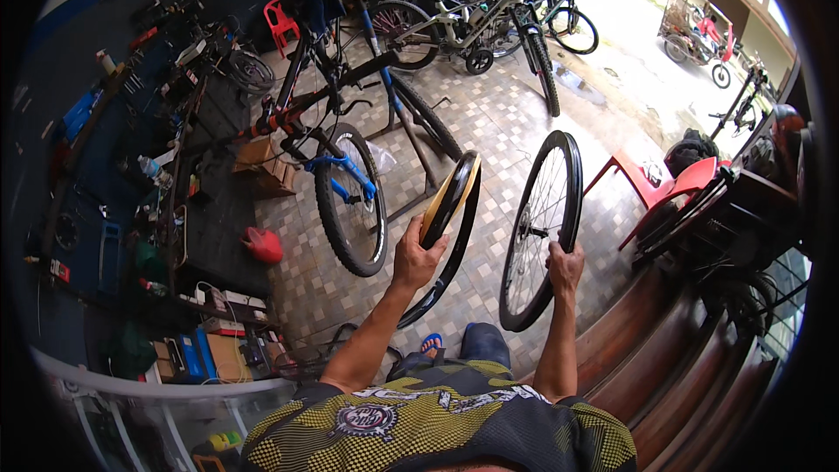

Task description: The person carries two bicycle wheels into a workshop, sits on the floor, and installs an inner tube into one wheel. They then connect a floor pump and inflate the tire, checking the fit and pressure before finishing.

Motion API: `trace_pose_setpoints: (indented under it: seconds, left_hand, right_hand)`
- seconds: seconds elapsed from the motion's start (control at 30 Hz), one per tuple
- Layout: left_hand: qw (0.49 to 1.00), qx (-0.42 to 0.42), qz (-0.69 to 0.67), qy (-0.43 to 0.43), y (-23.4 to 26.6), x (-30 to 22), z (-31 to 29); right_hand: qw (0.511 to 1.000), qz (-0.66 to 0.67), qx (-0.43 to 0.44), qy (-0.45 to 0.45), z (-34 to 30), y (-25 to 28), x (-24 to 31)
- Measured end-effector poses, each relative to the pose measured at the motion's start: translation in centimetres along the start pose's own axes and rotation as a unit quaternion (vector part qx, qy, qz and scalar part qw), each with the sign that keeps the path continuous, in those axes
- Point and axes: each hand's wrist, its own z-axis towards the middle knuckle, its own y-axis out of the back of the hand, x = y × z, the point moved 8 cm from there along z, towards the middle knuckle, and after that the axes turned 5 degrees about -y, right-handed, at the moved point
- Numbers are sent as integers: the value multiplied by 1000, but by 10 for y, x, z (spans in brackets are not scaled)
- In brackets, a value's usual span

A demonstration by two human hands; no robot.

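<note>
Checkered tile floor [494, 201] of a bike workshop before me, the person's left hand [419, 255] curled around a tan-and-black tire [456, 188], right hand [565, 264] wrapped about a spoked wheel's edge [572, 201], both out front, blue-forked bike [347, 179] to the left.

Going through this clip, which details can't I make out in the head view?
All in the head view:
- Tan-edged tyre: part hidden behind the left hand.
- Right hand: its full grip on the spoked wheel is partly covered by the hand itself.
- Person's second foot: hidden below the bent knee.
- Small tools along the left wall: too small and dim to tell apart.
- Glass counter: cut off by the dark lens rim.
</note>
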Motion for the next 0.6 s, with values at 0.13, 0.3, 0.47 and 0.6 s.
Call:
trace_pose_setpoints:
  seconds: [0.13,0.3,0.47,0.6]
  left_hand:
    - [1000,-6,-10,-1,-42,32,89]
    - [999,-48,-7,7,-111,79,201]
    - [991,-109,-78,7,-179,97,317]
    - [989,-96,-105,49,-237,124,402]
  right_hand:
    - [984,-161,4,73,67,4,14]
    - [973,-225,9,41,160,-14,-4]
    - [973,-227,27,14,287,-30,-7]
    - [967,-245,47,-45,389,-50,-7]
